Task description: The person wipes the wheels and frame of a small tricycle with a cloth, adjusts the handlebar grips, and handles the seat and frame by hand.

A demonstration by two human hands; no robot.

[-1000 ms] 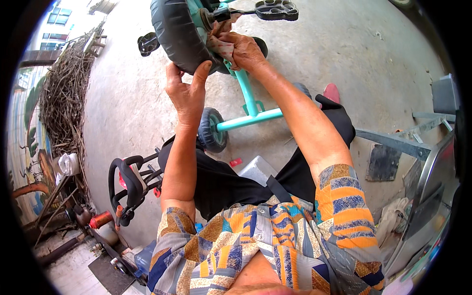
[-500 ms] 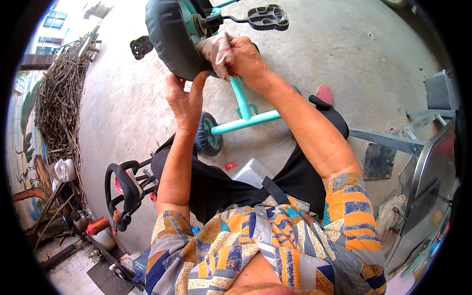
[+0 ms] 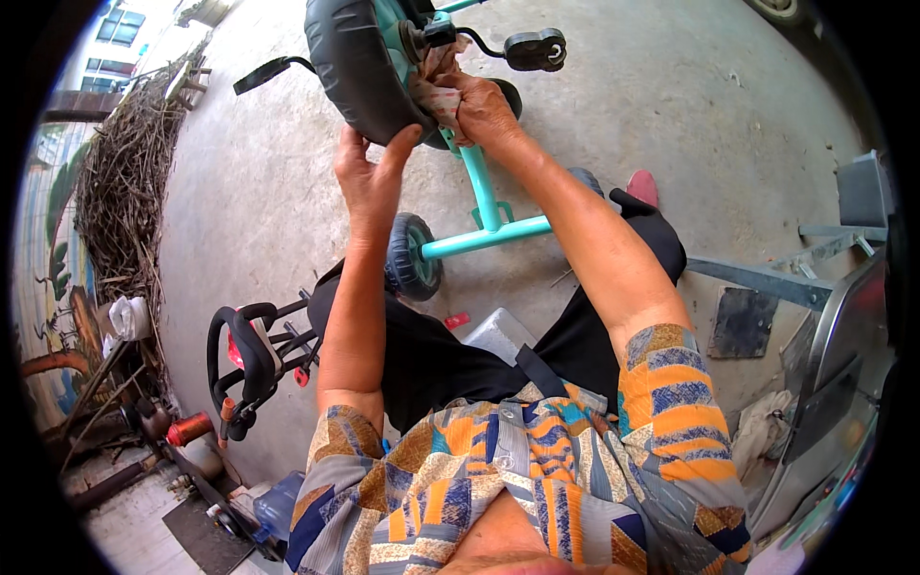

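Note:
A small teal tricycle (image 3: 487, 196) stands tipped in front of me on the concrete, its big black front wheel (image 3: 356, 67) raised. My left hand (image 3: 369, 177) grips the lower rim of that wheel. My right hand (image 3: 479, 105) presses a crumpled pinkish rag (image 3: 436, 91) against the wheel hub, beside the crank with a black pedal (image 3: 535, 48). A small black rear wheel (image 3: 412, 257) rests near my knee.
A black and red child's handlebar and seat frame (image 3: 251, 356) lies at my left. A heap of dry branches (image 3: 125, 182) lines the left wall. Grey metal bars and a plate (image 3: 757, 297) lie on the right. A clear plastic box (image 3: 498, 335) sits by my lap.
The front wheel and both hands have shifted slightly lower and closer; my right hand keeps rubbing the rag at the hub while my left hand stays on the tyre.

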